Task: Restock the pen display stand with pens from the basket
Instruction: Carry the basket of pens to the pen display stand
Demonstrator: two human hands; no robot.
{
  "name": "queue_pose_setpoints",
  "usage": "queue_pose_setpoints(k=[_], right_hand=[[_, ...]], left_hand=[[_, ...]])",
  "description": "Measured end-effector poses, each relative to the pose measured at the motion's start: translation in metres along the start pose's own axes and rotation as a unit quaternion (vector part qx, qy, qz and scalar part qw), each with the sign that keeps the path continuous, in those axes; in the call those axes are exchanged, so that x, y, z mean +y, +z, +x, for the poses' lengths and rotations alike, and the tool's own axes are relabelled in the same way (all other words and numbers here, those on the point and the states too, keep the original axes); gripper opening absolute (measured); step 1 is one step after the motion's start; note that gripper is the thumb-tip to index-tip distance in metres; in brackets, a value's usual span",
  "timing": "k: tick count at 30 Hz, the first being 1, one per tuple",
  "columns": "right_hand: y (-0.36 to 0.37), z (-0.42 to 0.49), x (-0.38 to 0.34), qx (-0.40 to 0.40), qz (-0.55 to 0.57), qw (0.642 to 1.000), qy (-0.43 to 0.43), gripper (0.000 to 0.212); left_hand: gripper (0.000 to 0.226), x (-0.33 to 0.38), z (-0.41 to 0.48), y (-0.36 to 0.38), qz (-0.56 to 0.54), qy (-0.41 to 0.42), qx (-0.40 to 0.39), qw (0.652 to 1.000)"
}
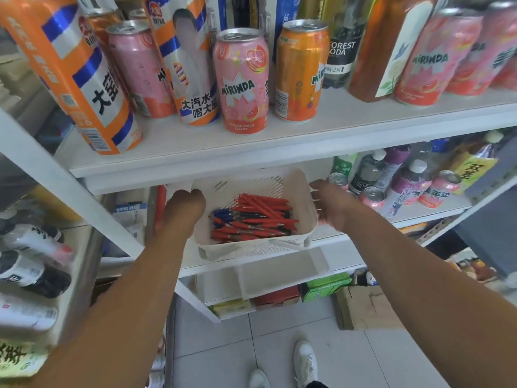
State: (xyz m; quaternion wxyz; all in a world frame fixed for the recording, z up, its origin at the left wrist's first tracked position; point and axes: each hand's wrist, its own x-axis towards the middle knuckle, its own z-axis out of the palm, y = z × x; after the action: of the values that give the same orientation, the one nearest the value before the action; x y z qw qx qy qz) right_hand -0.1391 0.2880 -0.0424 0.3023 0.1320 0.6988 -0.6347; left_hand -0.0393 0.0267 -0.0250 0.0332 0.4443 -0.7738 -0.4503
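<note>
under pens (257,217), basket (251,249) floor unseen

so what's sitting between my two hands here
The white basket of red and blue pens fills the gap: the left hand grips its left rim, the right hand its right. Shown in the head view.

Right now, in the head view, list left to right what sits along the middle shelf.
left hand gripping the basket rim → pens → right hand on the opposite rim → pink can → white-capped bottle
</note>
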Motion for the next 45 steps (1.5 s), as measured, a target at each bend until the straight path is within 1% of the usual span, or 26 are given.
queue_pose_setpoints(k=[3,5,8,10,12,15,18,20,26,31,32,35,37,41,45], right_hand=[[-0.026,-0.021,0.008,0.026,-0.013,0.999,-0.015,0.017],[-0.046,-0.043,0.017,0.043,-0.013,0.999,-0.024,0.022],[-0.082,-0.076,0.04,0.084,0.016,0.996,-0.02,0.027],[-0.112,-0.1,0.059,0.118,0.044,0.992,-0.009,0.024],[-0.144,-0.126,0.078,0.164,0.081,0.983,-0.003,0.021],[-0.188,-0.17,0.103,0.247,0.139,0.959,-0.024,0.014],[-0.228,-0.218,0.126,0.317,0.178,0.931,-0.032,0.015],[-0.256,-0.252,0.143,0.358,0.201,0.911,-0.032,0.018],[-0.335,-0.355,0.201,0.438,0.278,0.855,-0.027,0.015],[-0.397,-0.436,0.242,0.486,0.33,0.808,-0.048,0.026],[-0.406,-0.444,0.246,0.49,0.333,0.804,-0.05,0.026],[-0.435,-0.483,0.273,0.52,0.351,0.777,-0.06,0.021],[-0.45,-0.501,0.288,0.536,0.361,0.76,-0.063,0.02],[-0.479,-0.524,0.314,0.558,0.385,0.731,-0.073,0.026],[-0.512,-0.531,0.333,0.554,0.417,0.712,-0.106,0.026]], left_hand=[[0.03,0.004,-0.009,0.011,0.039,0.009,0.005,0.999],[0.029,0.014,-0.026,0.021,0.058,0.044,-0.012,0.997],[0.028,0.026,-0.045,0.048,0.102,0.096,-0.065,0.988],[0.03,0.038,-0.067,0.068,0.129,0.137,-0.104,0.977],[0.027,0.05,-0.092,0.092,0.152,0.175,-0.146,0.962],[0.021,0.07,-0.136,0.13,0.172,0.219,-0.205,0.938],[0.038,0.089,-0.189,0.168,0.181,0.26,-0.249,0.915],[0.042,0.1,-0.229,0.192,0.182,0.282,-0.28,0.9],[0.044,0.118,-0.367,0.265,0.176,0.328,-0.368,0.852],[0.048,0.122,-0.479,0.321,0.195,0.373,-0.405,0.812],[0.049,0.123,-0.494,0.327,0.196,0.376,-0.408,0.808],[0.048,0.121,-0.55,0.36,0.195,0.393,-0.427,0.791],[0.046,0.122,-0.584,0.373,0.19,0.396,-0.439,0.784],[0.044,0.127,-0.636,0.405,0.182,0.401,-0.469,0.766],[0.051,0.136,-0.666,0.444,0.201,0.411,-0.488,0.743]])
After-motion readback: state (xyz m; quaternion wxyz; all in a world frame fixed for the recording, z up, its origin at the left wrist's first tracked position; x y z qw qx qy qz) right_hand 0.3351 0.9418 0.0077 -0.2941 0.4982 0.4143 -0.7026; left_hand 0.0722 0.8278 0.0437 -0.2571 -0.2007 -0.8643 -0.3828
